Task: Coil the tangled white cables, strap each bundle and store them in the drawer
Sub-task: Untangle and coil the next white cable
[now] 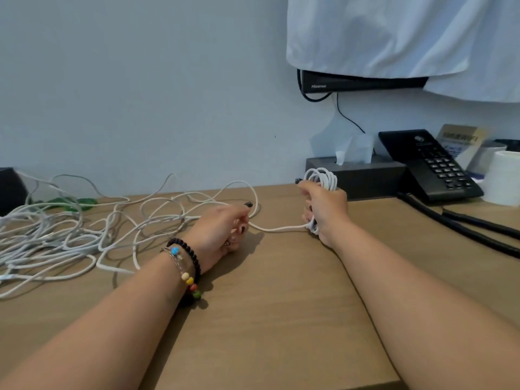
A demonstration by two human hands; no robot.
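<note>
Cables (70, 232), white and tangled, lie spread over the left part of the wooden desk (275, 305) in our head view. Our right hand (326, 209) curls round a small coil (322, 178) of wound cable, its loops standing above the fist. One strand (278, 228) runs from that coil to our left hand (225, 229), which pinches it between thumb and fingers just above the desk. Behind the coil stand a dark tissue box (363, 175) and a black telephone (430, 164).
</note>
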